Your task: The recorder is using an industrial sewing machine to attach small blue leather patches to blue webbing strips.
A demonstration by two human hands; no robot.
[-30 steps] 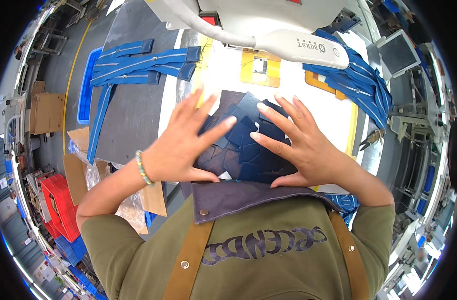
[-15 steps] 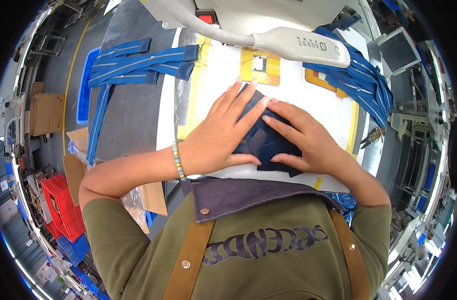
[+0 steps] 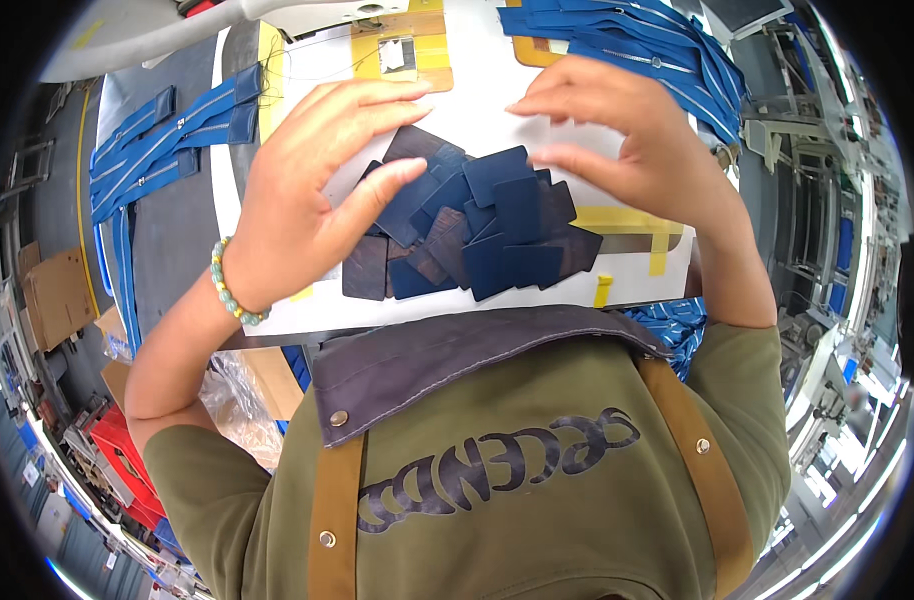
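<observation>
A loose heap of dark navy square patches [image 3: 499,230], some duller and streaked, lies on the white work board [image 3: 307,312]. My left hand [image 3: 307,190] hovers at the heap's upper left, fingers curved and apart, thumb over the patches, a beaded bracelet on the wrist. My right hand [image 3: 622,145] is at the upper right of the heap, fingers loosely bent and apart, thumb tip just over the top patches. Neither hand grips anything. Behind the hands sits a yellow-taped fixture [image 3: 417,75] with a small window and loose threads beside it.
Blue zipper strips lie at the left [image 3: 167,140] and upper right [image 3: 617,40]. A white machine arm [image 3: 137,35] spans the upper left. Cardboard and plastic wrap [image 3: 237,390], a red crate [image 3: 122,460] and blue patterned material [image 3: 667,330] sit beside or below the table.
My hands were pressed together over the bunched patches; they have moved apart and lifted, and the patches lie spread wider. The view has shifted, with the table sitting higher and further left in it.
</observation>
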